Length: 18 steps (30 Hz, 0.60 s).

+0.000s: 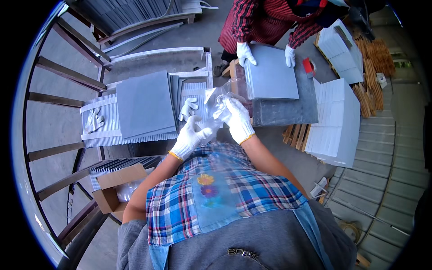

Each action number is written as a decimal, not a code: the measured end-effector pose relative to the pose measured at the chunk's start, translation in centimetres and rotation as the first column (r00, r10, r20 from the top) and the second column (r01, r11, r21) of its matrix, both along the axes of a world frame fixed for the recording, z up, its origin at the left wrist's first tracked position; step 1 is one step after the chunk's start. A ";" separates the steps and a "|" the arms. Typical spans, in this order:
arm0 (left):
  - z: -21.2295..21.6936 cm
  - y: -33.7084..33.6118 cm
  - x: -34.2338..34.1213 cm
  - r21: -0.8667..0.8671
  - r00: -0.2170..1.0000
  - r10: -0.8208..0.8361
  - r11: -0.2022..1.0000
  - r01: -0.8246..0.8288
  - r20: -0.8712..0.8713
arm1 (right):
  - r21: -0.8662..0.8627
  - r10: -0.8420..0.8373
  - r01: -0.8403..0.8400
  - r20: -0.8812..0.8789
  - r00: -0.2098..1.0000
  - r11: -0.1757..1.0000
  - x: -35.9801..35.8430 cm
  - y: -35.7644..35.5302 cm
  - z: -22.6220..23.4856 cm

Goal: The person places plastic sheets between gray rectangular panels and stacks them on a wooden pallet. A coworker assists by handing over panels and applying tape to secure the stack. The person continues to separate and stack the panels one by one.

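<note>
In front of my apron, my white-gloved right hand (237, 119) grips a crumpled clear plastic bag (214, 100). My left hand (190, 138), gloved too, is curled around the bag's lower edge, thumb and fingers somewhat apart. Left of my hands, a stack of flat grey panels (146, 105) lies on a frame covered with ribbed strips. Two loose white gloves lie there, one glove (188, 109) beside the panels and another glove (94, 120) at the far left. Across from me, a co-worker's gloved hands (245, 54) hold a pile of light grey panels (272, 76) on a dark table (288, 111).
White stacked panels (334, 121) stand on a wooden pallet at the right. A red tape roll (309, 66) lies on the co-worker's table. An open cardboard box (108, 198) sits low at the left, near metal rails (58, 99). More grey panels (130, 15) are stacked at the back.
</note>
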<state>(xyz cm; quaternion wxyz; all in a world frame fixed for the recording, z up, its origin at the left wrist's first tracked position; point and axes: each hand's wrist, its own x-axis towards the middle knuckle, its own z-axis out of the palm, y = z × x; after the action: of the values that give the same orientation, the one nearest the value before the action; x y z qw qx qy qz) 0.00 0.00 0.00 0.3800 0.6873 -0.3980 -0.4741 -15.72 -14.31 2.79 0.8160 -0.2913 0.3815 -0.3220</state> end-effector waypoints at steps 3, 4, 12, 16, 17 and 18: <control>1.9 0.3 0.8 0.052 0.999 -0.041 0.998 0.042 -0.025 | 0.022 -0.028 0.029 -0.026 0.999 0.999 1.1 1.7 -1.0; 4.4 0.0 0.3 0.090 0.994 -0.113 0.989 0.113 -0.014 | 0.049 -0.022 0.024 -0.023 0.999 0.999 0.6 2.5 -1.2; -2.1 6.1 3.1 0.130 0.888 0.432 0.901 -0.415 -0.158 | 0.054 0.313 -0.310 -0.273 0.910 0.949 -1.1 1.1 0.5; -8.8 27.8 10.1 -0.167 0.300 0.952 0.305 -0.938 0.054 | 0.104 0.265 -0.244 -0.376 0.888 0.964 -4.7 1.0 -3.2; -11.3 34.0 9.8 -0.208 0.234 0.927 0.301 -0.931 0.293 | 0.124 0.244 -0.214 -0.330 0.912 0.969 -7.1 0.8 -5.9; -12.6 38.1 8.4 -0.148 0.194 0.747 0.364 -0.919 0.636 | 0.181 0.213 -0.153 -0.381 0.900 0.971 -8.6 0.4 -6.9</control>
<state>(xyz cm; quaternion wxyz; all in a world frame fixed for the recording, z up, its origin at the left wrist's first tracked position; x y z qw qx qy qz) 8.35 38.09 -12.57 0.3286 0.9442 0.0149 0.0149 -24.35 -13.88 -4.09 0.7672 -0.3244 0.5329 -0.1489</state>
